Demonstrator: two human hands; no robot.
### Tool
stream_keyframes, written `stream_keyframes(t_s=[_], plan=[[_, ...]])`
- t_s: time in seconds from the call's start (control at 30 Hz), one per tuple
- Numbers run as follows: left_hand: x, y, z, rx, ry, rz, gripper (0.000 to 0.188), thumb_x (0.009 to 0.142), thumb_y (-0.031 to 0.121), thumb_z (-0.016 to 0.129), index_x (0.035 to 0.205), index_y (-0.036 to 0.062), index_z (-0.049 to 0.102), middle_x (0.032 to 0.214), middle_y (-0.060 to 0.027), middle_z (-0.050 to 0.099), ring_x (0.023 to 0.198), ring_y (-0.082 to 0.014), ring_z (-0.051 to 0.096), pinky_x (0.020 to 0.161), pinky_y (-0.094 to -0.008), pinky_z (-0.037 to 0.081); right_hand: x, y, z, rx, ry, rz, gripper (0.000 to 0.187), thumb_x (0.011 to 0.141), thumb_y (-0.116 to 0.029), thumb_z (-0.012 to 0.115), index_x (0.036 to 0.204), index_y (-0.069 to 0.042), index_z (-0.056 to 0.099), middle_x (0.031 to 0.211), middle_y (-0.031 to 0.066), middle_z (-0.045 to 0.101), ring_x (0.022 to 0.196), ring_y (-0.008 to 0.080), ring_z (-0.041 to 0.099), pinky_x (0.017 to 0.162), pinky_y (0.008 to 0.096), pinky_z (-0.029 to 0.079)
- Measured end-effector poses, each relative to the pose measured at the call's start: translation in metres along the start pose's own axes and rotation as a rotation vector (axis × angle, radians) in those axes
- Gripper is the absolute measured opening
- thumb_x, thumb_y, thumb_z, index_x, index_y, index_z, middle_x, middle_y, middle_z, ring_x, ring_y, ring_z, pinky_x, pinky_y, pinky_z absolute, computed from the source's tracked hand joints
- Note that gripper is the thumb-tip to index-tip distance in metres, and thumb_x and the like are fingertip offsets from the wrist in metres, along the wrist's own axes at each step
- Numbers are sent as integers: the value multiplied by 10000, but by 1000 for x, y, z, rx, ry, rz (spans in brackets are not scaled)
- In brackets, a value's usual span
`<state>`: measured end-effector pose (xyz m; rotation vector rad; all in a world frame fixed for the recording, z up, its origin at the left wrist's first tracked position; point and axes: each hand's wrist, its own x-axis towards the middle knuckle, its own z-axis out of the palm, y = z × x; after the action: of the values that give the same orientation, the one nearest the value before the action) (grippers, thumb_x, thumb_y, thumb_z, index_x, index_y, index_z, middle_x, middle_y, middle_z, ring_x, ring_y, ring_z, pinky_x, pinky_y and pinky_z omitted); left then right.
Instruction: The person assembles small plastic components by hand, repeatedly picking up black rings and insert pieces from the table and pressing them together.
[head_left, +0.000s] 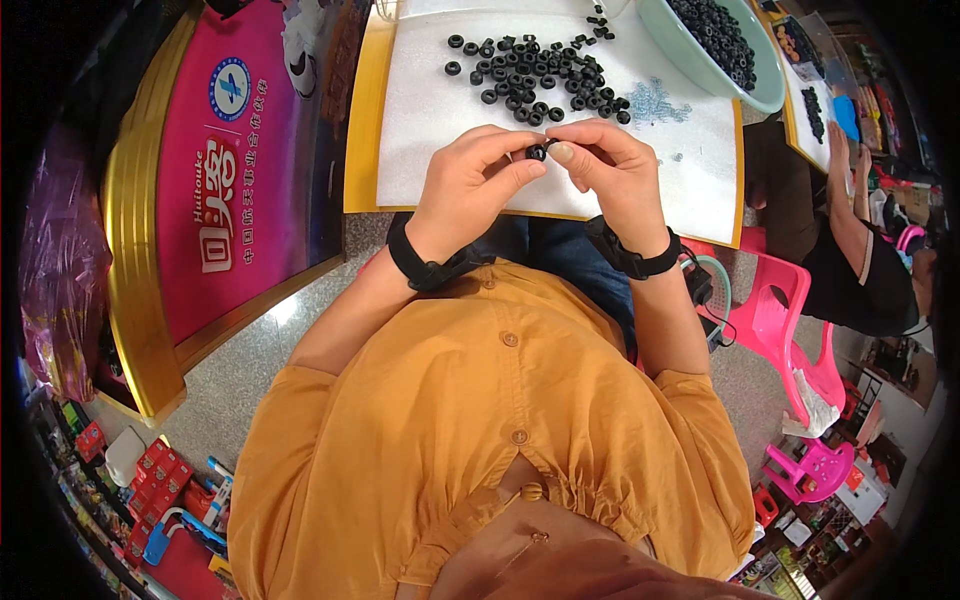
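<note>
Over the near part of a white foam sheet [415, 140], my two hands meet at the fingertips. My left hand [465, 185] pinches a small black ring-shaped part [536, 152] between thumb and forefinger. Right beside it, the thumb and fingers of my right hand [622, 178] are pressed together; what they hold, if anything, is mostly hidden. A loose spread of similar black ring parts [520, 78] lies just beyond my hands. To its right is a small scatter of tiny clear bluish pieces [655, 103].
A pale green basin [768, 95] full of black parts stands at the table's far right. Yellow edging [362, 120] borders the table. On the right, a pink chair [775, 290] stands near another person [850, 270] at a second table. A magenta panel [240, 180] is at left.
</note>
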<state>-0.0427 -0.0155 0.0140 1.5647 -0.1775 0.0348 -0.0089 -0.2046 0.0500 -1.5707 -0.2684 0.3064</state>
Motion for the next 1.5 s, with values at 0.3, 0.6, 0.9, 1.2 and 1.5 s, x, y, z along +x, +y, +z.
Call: stream_keyframes(t_s=[0.3,0.6,0.9,1.2,1.5], plan=[[0,2,0,313,4,267,248,863,106,737,1088,10,694,868,-67,655,726,-141,604,620,-263,482,-10,15,12,-94,112,-98,131,878,-70,735,1002,-26,740,904,8,664,678,40,529,575,180,409],[-4,3,3,128,31,58,232,886,98,715,1100,10,698,890,-64,642,632,-92,583,521,-212,467,-13,26,19,64,172,-123,132,886,-63,727,1009,-19,740,904,16,669,649,42,520,561,180,404],[0,2,0,341,55,375,241,849,104,753,1071,22,711,868,-70,649,678,-139,600,584,-252,485,-13,25,9,318,45,55,173,923,-130,694,1044,-7,701,791,21,625,627,67,518,540,205,401],[-1,1,-1,394,9,421,282,798,75,774,1069,28,714,860,-78,640,700,-176,599,601,-274,484,-15,27,8,609,-143,336,239,968,-241,624,1025,-11,657,762,11,585,621,72,500,534,217,376],[-1,3,1,426,13,419,237,788,98,790,998,19,711,822,-72,638,655,-172,579,579,-281,474,-21,38,17,383,123,-4,161,942,-113,672,1059,-3,655,840,7,623,661,64,520,577,203,413]])
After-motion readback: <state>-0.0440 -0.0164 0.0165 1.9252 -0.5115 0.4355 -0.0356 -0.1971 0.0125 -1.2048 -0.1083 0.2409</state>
